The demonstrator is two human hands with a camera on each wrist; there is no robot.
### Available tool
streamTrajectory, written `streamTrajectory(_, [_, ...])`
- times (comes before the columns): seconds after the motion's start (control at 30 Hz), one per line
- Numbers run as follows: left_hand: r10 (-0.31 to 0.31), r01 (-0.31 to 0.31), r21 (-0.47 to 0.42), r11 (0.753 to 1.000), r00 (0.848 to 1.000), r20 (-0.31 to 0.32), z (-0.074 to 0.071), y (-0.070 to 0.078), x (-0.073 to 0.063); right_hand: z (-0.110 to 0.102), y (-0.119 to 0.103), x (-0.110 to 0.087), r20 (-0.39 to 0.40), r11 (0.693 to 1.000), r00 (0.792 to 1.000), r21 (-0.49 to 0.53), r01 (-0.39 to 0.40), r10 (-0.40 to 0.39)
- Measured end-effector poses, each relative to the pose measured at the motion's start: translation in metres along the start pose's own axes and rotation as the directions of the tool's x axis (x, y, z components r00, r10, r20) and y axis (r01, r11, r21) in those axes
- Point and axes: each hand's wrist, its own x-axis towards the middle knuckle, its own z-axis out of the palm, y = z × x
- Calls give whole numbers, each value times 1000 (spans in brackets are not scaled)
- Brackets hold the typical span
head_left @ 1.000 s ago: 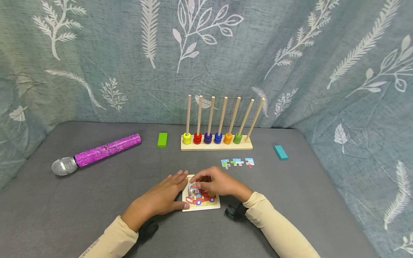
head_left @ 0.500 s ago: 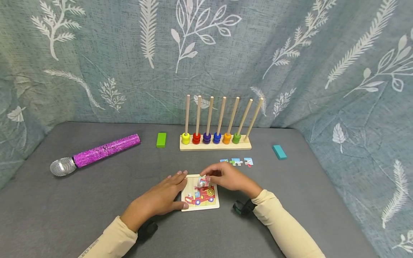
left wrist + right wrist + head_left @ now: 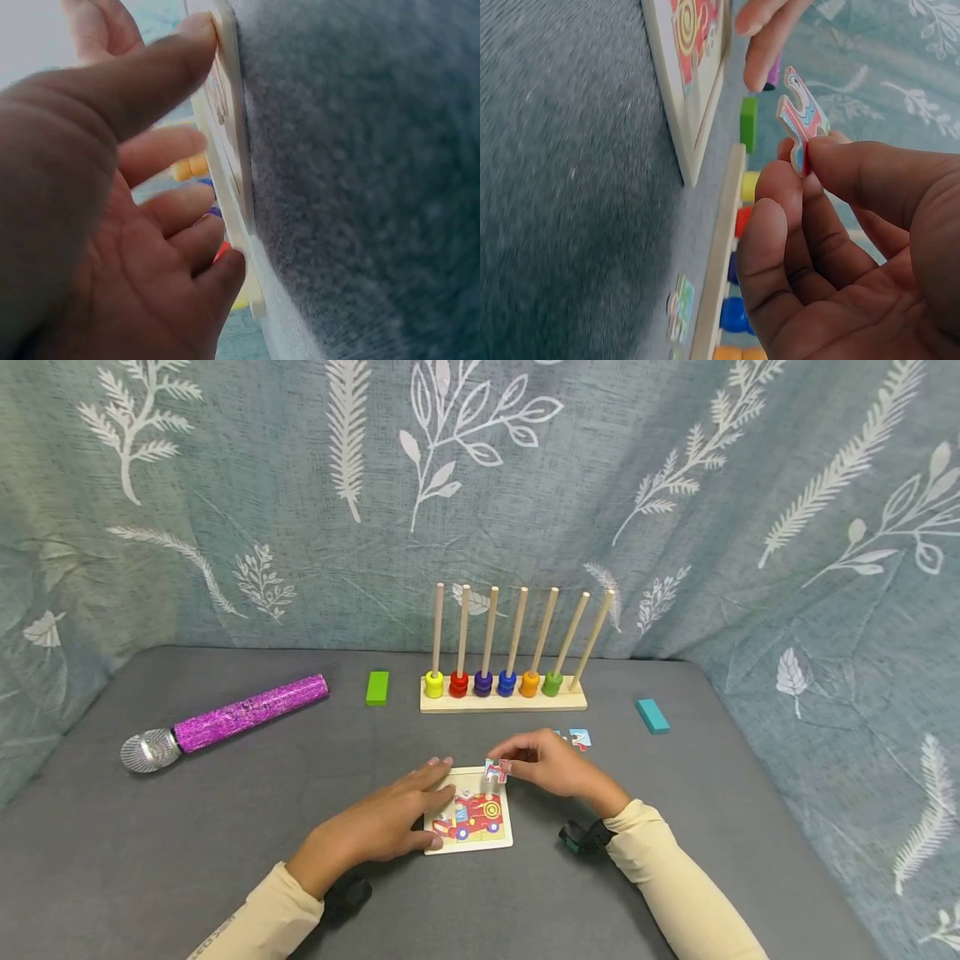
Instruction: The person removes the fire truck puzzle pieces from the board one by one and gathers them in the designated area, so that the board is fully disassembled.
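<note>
A small jigsaw piece (image 3: 804,109) printed in red, blue and white is pinched between the thumb and fingers of my right hand (image 3: 553,766). In the head view that hand holds it above the upper right corner of a wooden puzzle tray (image 3: 509,827). Several fitted pieces in the tray form a red vehicle picture (image 3: 474,817), and bare wood shows along its upper part. My left hand (image 3: 386,814) rests at the tray's left side, fingers extended, with the thumb on the frame (image 3: 229,112). Loose puzzle pieces (image 3: 580,738) lie beyond my right hand, which partly hides them.
Behind the tray stands a wooden peg rack (image 3: 502,702) with coloured rings on its pegs. A green block (image 3: 377,688) and a purple microphone (image 3: 251,712) lie to the left, a teal block (image 3: 652,716) to the right. A patterned cloth (image 3: 300,510) hangs behind the grey table.
My right hand has lifted the jigsaw piece from the tray's upper left towards its upper right corner. The left hand's fingers have shifted slightly further over the tray's left edge.
</note>
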Motion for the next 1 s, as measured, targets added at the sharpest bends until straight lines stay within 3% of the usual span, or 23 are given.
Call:
streamTrajectory(0.23, [20, -16, -50, 999, 997, 77, -1, -2, 0, -9, 5, -5, -15, 999, 1000, -45, 16, -17])
streamTrajectory(0.5, [48, -47, -25, 999, 997, 60, -2, -4, -2, -17, 15, -12, -20, 999, 1000, -37, 3, -4])
streamTrajectory(1.0, [32, -32, -13, 999, 997, 67, -4, -6, -3, -27, 29, -15, 13, 995, 995, -23, -95, 95])
